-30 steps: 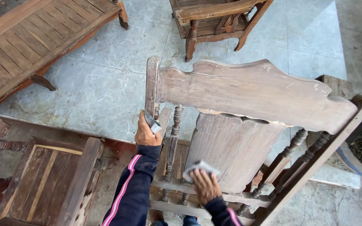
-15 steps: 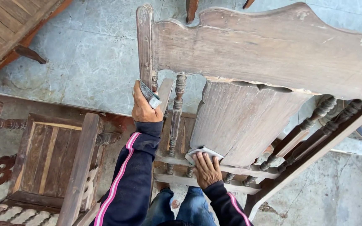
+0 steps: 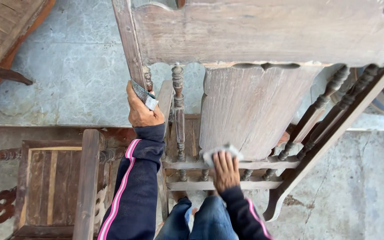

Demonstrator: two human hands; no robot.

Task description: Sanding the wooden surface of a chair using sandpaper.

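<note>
two hands on an old wooden chair (image 3: pixel 254 106), both with sandpaper.

nearest, right hand (image 3: pixel 225 171) lies flat, fingers spread, pressing a pale sheet of sandpaper (image 3: pixel 221 151) on the bottom edge of the chair's wide back slat, just above the lower rail. left hand (image 3: pixel 141 111) is closed around the left post, pinning a grey sandpaper piece (image 3: pixel 145 95) against it. second chair (image 3: pixel 54 186) sits left on the ground; tiled floor (image 3: pixel 76 75) and a slatted bench (image 3: pixel 5 31) lie beyond.
</note>
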